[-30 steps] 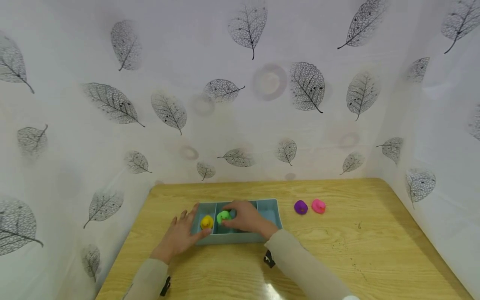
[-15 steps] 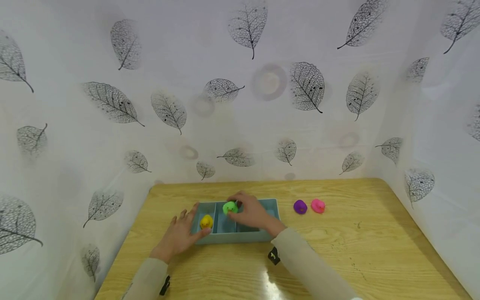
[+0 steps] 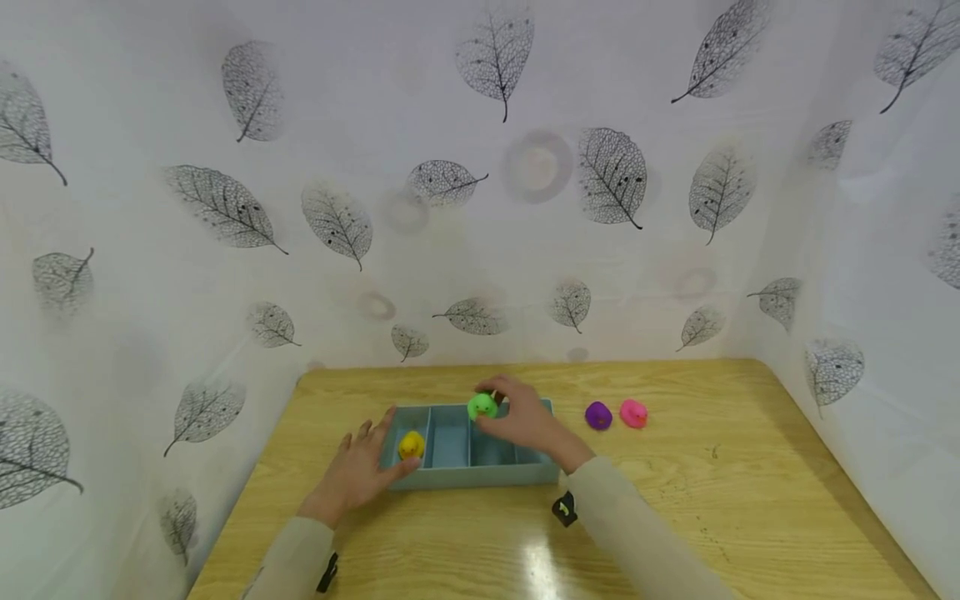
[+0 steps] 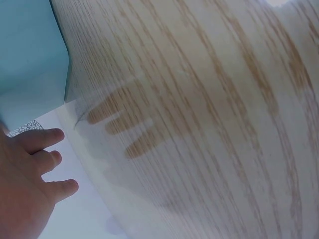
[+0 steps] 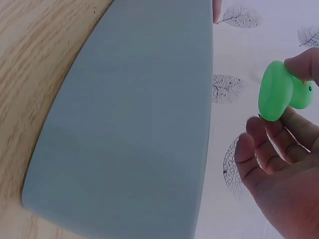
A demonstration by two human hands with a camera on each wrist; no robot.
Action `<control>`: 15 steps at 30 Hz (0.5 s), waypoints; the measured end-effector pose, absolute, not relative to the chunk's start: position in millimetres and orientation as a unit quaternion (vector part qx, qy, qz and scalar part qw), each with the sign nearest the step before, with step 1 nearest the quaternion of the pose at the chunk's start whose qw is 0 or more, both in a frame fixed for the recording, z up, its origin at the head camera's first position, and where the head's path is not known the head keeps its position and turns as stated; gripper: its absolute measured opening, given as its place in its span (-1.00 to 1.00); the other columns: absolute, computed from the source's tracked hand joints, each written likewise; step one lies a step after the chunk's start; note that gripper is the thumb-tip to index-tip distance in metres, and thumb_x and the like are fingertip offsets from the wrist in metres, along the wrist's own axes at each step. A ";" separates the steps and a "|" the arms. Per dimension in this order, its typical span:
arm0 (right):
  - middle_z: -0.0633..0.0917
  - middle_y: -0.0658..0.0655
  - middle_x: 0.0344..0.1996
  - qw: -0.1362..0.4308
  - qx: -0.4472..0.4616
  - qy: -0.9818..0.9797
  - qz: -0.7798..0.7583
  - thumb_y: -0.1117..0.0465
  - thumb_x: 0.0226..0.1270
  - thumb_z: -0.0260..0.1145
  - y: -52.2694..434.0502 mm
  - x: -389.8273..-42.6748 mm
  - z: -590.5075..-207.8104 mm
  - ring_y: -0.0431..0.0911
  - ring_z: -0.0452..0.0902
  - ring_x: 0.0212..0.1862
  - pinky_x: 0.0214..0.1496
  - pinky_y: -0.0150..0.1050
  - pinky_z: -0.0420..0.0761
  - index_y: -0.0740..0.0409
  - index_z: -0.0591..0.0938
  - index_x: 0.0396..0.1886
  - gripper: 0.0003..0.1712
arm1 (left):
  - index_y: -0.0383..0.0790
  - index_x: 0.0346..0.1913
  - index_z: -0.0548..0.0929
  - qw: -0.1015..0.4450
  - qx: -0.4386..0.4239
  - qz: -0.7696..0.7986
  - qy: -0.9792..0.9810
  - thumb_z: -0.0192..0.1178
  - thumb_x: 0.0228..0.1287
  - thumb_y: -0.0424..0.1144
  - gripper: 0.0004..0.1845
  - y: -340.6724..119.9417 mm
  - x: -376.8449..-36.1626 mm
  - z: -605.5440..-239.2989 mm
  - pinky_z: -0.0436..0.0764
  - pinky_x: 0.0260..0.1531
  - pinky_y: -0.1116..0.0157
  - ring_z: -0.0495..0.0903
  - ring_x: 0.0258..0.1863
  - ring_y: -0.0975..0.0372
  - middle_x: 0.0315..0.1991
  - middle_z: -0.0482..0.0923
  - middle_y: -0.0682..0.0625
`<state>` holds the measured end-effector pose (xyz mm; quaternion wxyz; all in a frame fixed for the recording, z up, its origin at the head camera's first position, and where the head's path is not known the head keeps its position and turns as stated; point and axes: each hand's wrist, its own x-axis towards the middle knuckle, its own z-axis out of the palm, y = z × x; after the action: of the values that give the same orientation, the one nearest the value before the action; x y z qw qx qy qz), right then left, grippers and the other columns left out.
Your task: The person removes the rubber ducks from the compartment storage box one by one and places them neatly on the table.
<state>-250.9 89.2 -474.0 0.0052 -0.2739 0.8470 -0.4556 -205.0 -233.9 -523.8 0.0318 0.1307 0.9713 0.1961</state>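
My right hand (image 3: 521,417) pinches a green rubber duck (image 3: 482,407) between thumb and fingers, over the third compartment of a blue-grey divided box (image 3: 487,476). In the right wrist view the green duck (image 5: 277,91) shows above the level of the box's rim. My left hand (image 3: 360,475) lies at the box's left end with its fingers spread, thumb over the front left corner. A yellow rubber duck (image 3: 410,446) sits in the leftmost compartment. The left wrist view shows the left hand (image 4: 30,174) with extended fingers beside the box wall (image 4: 35,59).
A purple rubber duck (image 3: 598,415) and a pink rubber duck (image 3: 633,413) stand on the wooden table (image 3: 750,483) right of the box. A white cloth (image 3: 480,250) printed with leaves hangs behind and along both sides.
My right hand has lifted the green duck out of the second compartment and carried it right, over the third one. My left hand has stayed at the box's left end.
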 end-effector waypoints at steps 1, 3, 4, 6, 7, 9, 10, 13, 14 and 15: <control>0.68 0.07 0.05 0.005 -0.272 0.847 -0.457 0.14 0.31 0.48 91.7 -250.7 -473.9 -0.09 0.56 -0.04 -0.12 -0.32 0.64 0.12 0.66 0.25 -0.48 | -0.09 0.74 -0.12 0.032 0.131 0.197 0.971 0.09 0.44 0.44 0.10 -233.9 -204.9 -524.1 0.02 0.54 -0.44 0.16 0.59 -0.38 0.55 0.32 -0.38; 0.68 0.05 0.06 0.005 -0.269 0.847 -0.459 0.15 0.30 0.48 96.9 -250.1 -473.5 -0.07 0.57 -0.03 -0.11 -0.31 0.65 0.10 0.66 0.25 -0.48 | -0.09 0.75 -0.12 0.031 0.132 0.199 0.971 0.10 0.43 0.44 0.10 -234.0 -204.6 -524.8 0.02 0.55 -0.44 0.16 0.59 -0.38 0.55 0.33 -0.38; 0.68 0.05 0.07 0.004 -0.267 0.847 -0.459 0.16 0.30 0.48 99.6 -250.0 -473.7 -0.06 0.57 -0.03 -0.11 -0.31 0.65 0.09 0.66 0.25 -0.48 | -0.08 0.75 -0.11 0.029 0.133 0.199 0.970 0.10 0.43 0.44 0.10 -233.9 -204.5 -525.3 0.02 0.55 -0.43 0.17 0.59 -0.38 0.54 0.33 -0.39; 0.68 0.05 0.09 0.003 -0.264 0.847 -0.462 0.17 0.29 0.48 104.8 -249.6 -473.5 -0.02 0.58 -0.02 -0.11 -0.29 0.66 0.08 0.66 0.25 -0.48 | -0.07 0.75 -0.11 0.027 0.135 0.201 0.970 0.11 0.43 0.43 0.10 -233.5 -204.1 -526.1 0.02 0.55 -0.43 0.18 0.58 -0.38 0.54 0.34 -0.40; 0.68 0.05 0.10 0.002 -0.261 0.848 -0.462 0.17 0.29 0.48 107.4 -249.7 -473.7 -0.02 0.58 -0.01 -0.11 -0.28 0.66 0.07 0.66 0.25 -0.48 | -0.07 0.75 -0.11 0.025 0.136 0.202 0.970 0.11 0.43 0.43 0.10 -233.3 -203.9 -526.3 0.03 0.55 -0.43 0.18 0.58 -0.38 0.54 0.34 -0.40; 0.68 0.07 0.14 -0.001 -0.257 0.850 -0.460 0.18 0.29 0.47 112.5 -249.6 -474.2 -0.01 0.58 0.00 -0.10 -0.26 0.66 0.08 0.66 0.25 -0.48 | -0.06 0.75 -0.11 0.022 0.138 0.205 0.969 0.11 0.43 0.42 0.09 -233.0 -203.8 -526.8 0.03 0.55 -0.43 0.19 0.58 -0.38 0.54 0.33 -0.40; 0.68 0.07 0.15 -0.003 -0.256 0.851 -0.459 0.19 0.28 0.47 115.1 -249.7 -474.5 -0.01 0.58 0.00 -0.09 -0.25 0.66 0.08 0.66 0.26 -0.47 | -0.07 0.75 -0.11 0.021 0.139 0.205 0.969 0.11 0.44 0.42 0.09 -233.0 -203.8 -526.9 0.03 0.54 -0.43 0.19 0.58 -0.38 0.54 0.33 -0.40; 0.68 0.08 0.17 -0.009 -0.252 0.857 -0.450 0.19 0.28 0.47 122.3 -249.8 -475.4 -0.03 0.58 0.00 -0.07 -0.26 0.65 0.10 0.65 0.29 -0.45 | -0.08 0.74 -0.10 0.017 0.139 0.204 0.969 0.11 0.44 0.41 0.08 -233.0 -203.1 -526.1 0.04 0.54 -0.43 0.19 0.57 -0.39 0.53 0.34 -0.40; 0.68 0.08 0.17 -0.010 -0.251 0.859 -0.447 0.20 0.28 0.47 124.7 -249.7 -475.8 -0.04 0.57 0.00 -0.08 -0.27 0.66 0.10 0.65 0.30 -0.44 | -0.09 0.74 -0.10 0.015 0.140 0.203 0.969 0.11 0.44 0.41 0.08 -233.2 -203.0 -525.9 0.05 0.53 -0.44 0.19 0.57 -0.39 0.52 0.35 -0.41; 0.68 0.07 0.17 -0.011 -0.249 0.860 -0.445 0.20 0.28 0.47 127.2 -249.7 -476.0 -0.05 0.57 0.00 -0.09 -0.28 0.66 0.10 0.65 0.30 -0.44 | -0.10 0.74 -0.09 0.015 0.139 0.203 0.969 0.11 0.44 0.41 0.08 -233.2 -202.9 -525.8 0.05 0.53 -0.43 0.19 0.57 -0.39 0.52 0.36 -0.41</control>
<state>-249.7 127.2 -476.0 -0.0112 -0.2487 0.8600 -0.4455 -202.9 -233.2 -525.8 0.0147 0.1392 0.9691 0.2031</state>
